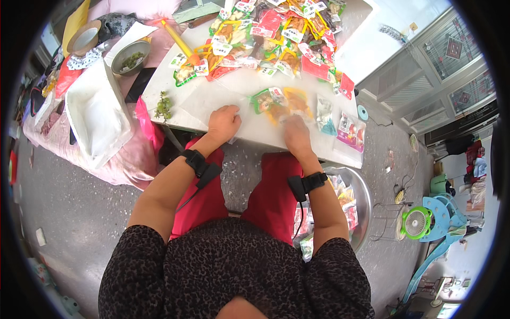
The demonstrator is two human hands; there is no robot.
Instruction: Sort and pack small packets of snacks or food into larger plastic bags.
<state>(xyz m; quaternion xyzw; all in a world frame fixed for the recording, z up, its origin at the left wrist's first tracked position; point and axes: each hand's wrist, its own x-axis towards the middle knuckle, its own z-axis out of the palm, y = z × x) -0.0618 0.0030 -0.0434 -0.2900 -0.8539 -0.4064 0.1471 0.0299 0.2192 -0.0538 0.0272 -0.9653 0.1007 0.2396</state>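
My left hand [225,123] rests on the white tabletop [255,137] near its front edge, fingers curled. Thin clear plastic [205,97] appears to lie beside and under it; whether the fingers grip it is hidden. To the right, my right hand [297,135] is blurred, its fingertips at the near side of a few snack packets. One is a green-edged packet [263,101], another a yellow-edged packet [298,101], both blurred too. Their overlap with the fingers hides whether I hold them. Right of that hand lie a white-and-blue packet [324,113] and a purple-edged pouch [350,130].
Many food packets [275,36] are heaped at the table's far side, beside a yellow stick-like tool [177,38]. Green grapes [163,105] lie at the left corner. A white foam box [95,107] stands left; a metal basin [364,211] of packets sits by my right leg.
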